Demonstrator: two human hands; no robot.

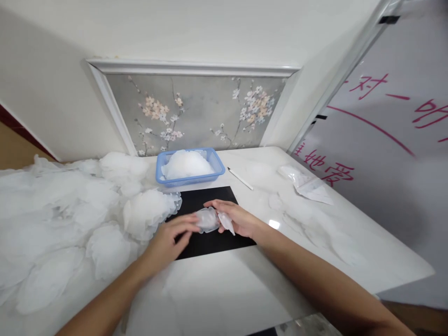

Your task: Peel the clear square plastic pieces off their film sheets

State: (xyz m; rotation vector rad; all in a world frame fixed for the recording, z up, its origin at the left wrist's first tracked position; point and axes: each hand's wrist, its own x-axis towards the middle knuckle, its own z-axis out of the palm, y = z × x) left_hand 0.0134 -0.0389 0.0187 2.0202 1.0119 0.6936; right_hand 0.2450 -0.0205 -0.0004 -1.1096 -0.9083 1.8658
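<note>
Over a black mat (196, 245), a translucent white piece with a scalloped edge (208, 220) lies between my two hands. My left hand (171, 238) reaches in from the left, fingers stretched out with their tips at the piece's left edge and the thumb apart below. On the other side, my right hand (238, 218) is closed, with a small folded white translucent piece (227, 222) in its fingers. Its fingertips also meet the scalloped piece's right side. What exactly the pieces are made of cannot be made out.
Large piles of similar translucent pieces (63, 214) cover the table's left side, one heap (149, 212) beside the mat. Behind stands a blue basket (185, 181) filled with more. A white pencil-like stick (241, 178) and a clear plastic bag (306, 184) lie to the right. A whiteboard (381, 186) borders the table.
</note>
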